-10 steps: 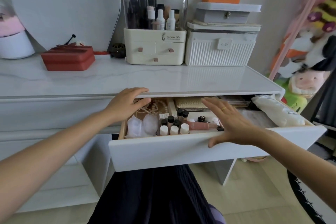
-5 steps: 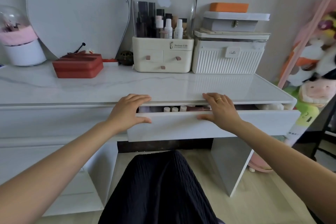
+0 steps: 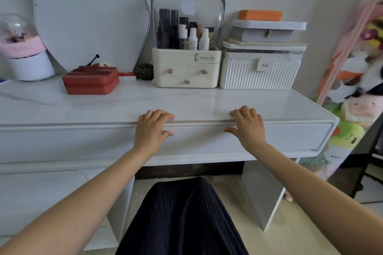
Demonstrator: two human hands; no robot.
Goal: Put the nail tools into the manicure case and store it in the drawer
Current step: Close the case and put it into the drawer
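drawer (image 3: 290, 135) | white, handleless front | fully shut, flush under the vanity top | contents hidden

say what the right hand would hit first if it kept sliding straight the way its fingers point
Probably nothing soon: the right hand points across bare tabletop toward the back. The first thing in that line looks like the white ribbed box, though depth is hard to judge from this view.

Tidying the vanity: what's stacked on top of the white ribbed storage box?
On the white ribbed storage box sits a grey latched case with an orange flat block on top. Their contents are hidden.
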